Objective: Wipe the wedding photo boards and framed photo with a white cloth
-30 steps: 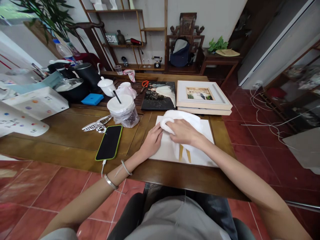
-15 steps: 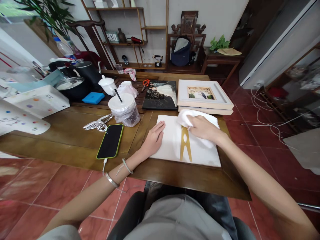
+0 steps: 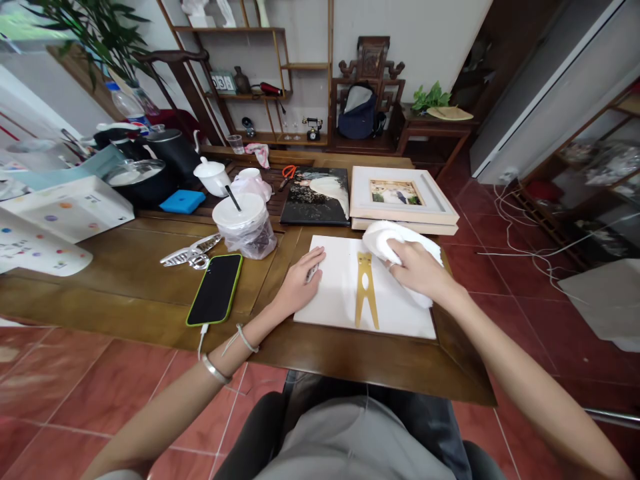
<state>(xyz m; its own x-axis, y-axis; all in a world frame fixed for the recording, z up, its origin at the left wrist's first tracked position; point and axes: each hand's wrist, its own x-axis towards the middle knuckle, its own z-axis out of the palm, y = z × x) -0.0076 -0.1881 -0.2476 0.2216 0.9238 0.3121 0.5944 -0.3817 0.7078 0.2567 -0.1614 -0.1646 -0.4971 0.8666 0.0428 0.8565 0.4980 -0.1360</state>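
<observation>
White cloth (image 3: 383, 239), one, bunched; the right hand (image 3: 417, 267) has its fingers closed on it and presses it to the right part of a white panel (image 3: 330, 293). The panel lies flat near the front edge of a brown wooden table (image 3: 125, 267). Gold forked strut (image 3: 365, 265), one, on the panel's face, between the hands. Left hand (image 3: 301, 280): spread flat along the panel's left edge, grip loose; a small greyish patch shows by the thumb, and whether it is held cannot be told.

Containers:
– Plastic tub (image 3: 246, 225), lidded, black straw (image 3: 233, 198) through the lid, wrapped in a clear bag; something dark shows low inside.
– White teapot (image 3: 212, 177), lid on, contents hidden.
– Black pot (image 3: 145, 190), covered by a glass lid; contents cannot be told.
– Blue-capped bottle (image 3: 124, 103), clear, standing behind the black kettle (image 3: 176, 160).

Flat goods: black-ground picture (image 3: 315, 197), just beside a white framed picture (image 3: 397, 190), the latter stacked on a pale frame (image 3: 405, 227).

Sundries left of the panel: phone (image 3: 215, 290) in a green case, cable attached; silver metal tool (image 3: 193, 253) just beside it; blue block (image 3: 183, 201) near the teapot.
</observation>
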